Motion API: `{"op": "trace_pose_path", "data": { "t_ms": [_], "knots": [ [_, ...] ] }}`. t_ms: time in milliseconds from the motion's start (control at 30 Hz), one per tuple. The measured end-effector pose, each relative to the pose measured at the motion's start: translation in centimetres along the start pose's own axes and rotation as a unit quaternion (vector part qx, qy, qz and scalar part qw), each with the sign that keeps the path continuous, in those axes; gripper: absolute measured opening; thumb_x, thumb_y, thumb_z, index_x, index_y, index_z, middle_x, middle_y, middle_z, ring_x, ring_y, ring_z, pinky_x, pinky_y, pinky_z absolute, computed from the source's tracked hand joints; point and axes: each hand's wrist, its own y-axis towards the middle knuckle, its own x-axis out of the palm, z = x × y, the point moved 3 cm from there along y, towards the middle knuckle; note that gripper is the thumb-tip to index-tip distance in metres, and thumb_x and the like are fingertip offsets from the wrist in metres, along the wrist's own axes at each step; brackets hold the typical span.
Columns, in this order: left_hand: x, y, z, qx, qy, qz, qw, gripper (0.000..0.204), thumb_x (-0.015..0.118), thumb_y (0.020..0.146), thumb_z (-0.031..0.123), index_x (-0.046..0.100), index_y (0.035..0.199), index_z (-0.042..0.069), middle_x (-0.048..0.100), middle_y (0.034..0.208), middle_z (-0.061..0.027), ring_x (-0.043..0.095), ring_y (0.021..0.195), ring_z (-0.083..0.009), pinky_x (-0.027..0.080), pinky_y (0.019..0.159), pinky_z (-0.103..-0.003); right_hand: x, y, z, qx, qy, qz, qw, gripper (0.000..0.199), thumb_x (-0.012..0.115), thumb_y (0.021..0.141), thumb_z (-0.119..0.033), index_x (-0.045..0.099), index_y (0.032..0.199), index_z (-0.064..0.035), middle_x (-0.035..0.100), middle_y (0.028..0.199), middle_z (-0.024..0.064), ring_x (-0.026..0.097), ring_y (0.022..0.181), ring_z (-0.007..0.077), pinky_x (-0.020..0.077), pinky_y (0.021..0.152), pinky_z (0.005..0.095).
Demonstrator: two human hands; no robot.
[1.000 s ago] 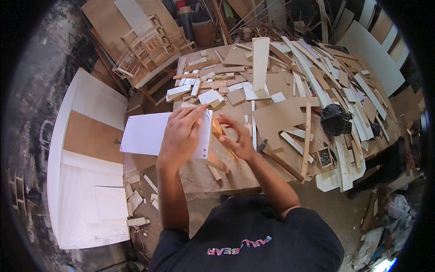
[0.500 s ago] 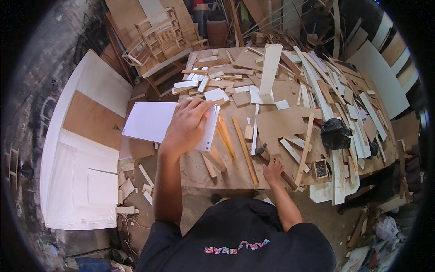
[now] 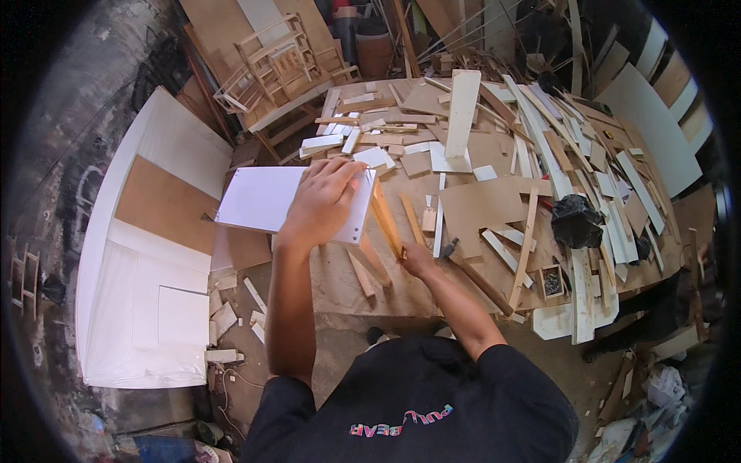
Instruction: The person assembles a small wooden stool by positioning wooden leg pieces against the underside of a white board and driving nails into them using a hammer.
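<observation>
A small stool-like piece has a white board (image 3: 255,197) as its top, with screw or nail heads near its corners and wooden legs under its right end. My left hand (image 3: 328,197) presses on that board, its fingers bent close to the right edge. Low on one slim yellowish wooden leg (image 3: 382,216), my right hand (image 3: 417,260) is closed around the wood; its fingertips are partly hidden. Just right of that hand a hammer (image 3: 480,285) with a dark head and brown handle lies on the worktable (image 3: 340,305).
Offcuts and white strips cover the table's far and right sides. An upright white post (image 3: 461,116) stands on a flat base. A box of nails (image 3: 551,282) sits beside a black plastic bag (image 3: 575,221). Large white panels (image 3: 147,309) lean at left.
My right hand has let go of the hammer handle and moved left onto the wooden leg. The hammer stays on the table. My left hand keeps its place on the board.
</observation>
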Motion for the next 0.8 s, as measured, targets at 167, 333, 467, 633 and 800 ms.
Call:
{"op": "trace_pose_path", "data": {
  "t_ms": [167, 333, 467, 633, 800],
  "knots": [
    [-0.2, -0.7, -0.2, -0.012, 0.008, 0.005, 1.0, 0.033, 0.051, 0.106, 0.016, 0.066, 0.134, 0.009, 0.067, 0.133, -0.0108, 0.055, 0.132, -0.0336, 0.037, 0.117, -0.045, 1.2, 0.4, -0.4, -0.042, 0.013, 0.031, 0.999, 0.037, 0.085, 0.085, -0.023, 0.069, 0.116, -0.01, 0.074, 0.099, 0.0235, 0.07, 0.1, 0.0473, 0.0538, 0.085, 0.0545],
    [0.2, -0.7, -0.8, -0.001, 0.011, 0.014, 1.0, 0.031, 0.052, 0.106, 0.017, 0.067, 0.132, 0.01, 0.066, 0.135, -0.0109, 0.054, 0.134, -0.0332, 0.036, 0.118, -0.046, 1.1, 1.5, -1.5, -0.05, 0.014, 0.041, 0.998, 0.035, 0.085, 0.085, -0.021, 0.07, 0.113, -0.0077, 0.074, 0.098, 0.0251, 0.069, 0.099, 0.048, 0.0537, 0.084, 0.0545],
    [-0.1, -0.6, -0.3, -0.003, 0.028, -0.004, 1.0, 0.031, 0.049, 0.107, 0.02, 0.065, 0.132, 0.009, 0.065, 0.135, -0.0112, 0.054, 0.134, -0.0329, 0.035, 0.119, -0.046, 1.7, 1.5, -1.3, -0.048, 0.016, 0.039, 0.998, 0.037, 0.085, 0.085, -0.023, 0.069, 0.114, -0.0071, 0.073, 0.098, 0.0259, 0.069, 0.099, 0.0484, 0.0538, 0.084, 0.0547],
    [-0.1, 0.5, -0.2, -0.003, 0.049, -0.09, 0.995, 0.034, 0.044, 0.108, 0.024, 0.061, 0.132, 0.008, 0.064, 0.135, -0.0123, 0.053, 0.133, -0.0314, 0.032, 0.117, -0.044, 2.7, 1.7, 0.2, -0.062, 0.02, 0.041, 0.997, 0.042, 0.085, 0.083, -0.03, 0.069, 0.115, -0.0085, 0.074, 0.097, 0.0255, 0.069, 0.099, 0.0481, 0.0545, 0.084, 0.0543],
    [-0.2, 1.8, -1.2, 0.07, 0.075, -0.119, 0.988, 0.03, 0.045, 0.107, 0.023, 0.061, 0.126, 0.005, 0.063, 0.134, -0.0104, 0.056, 0.126, -0.0295, 0.035, 0.109, -0.041, 0.7, 2.0, -2.7, -0.038, 0.04, 0.052, 0.997, 0.048, 0.085, 0.082, -0.033, 0.067, 0.119, -0.0081, 0.074, 0.102, 0.0255, 0.069, 0.101, 0.0478, 0.0555, 0.085, 0.0537]
  ]
}}
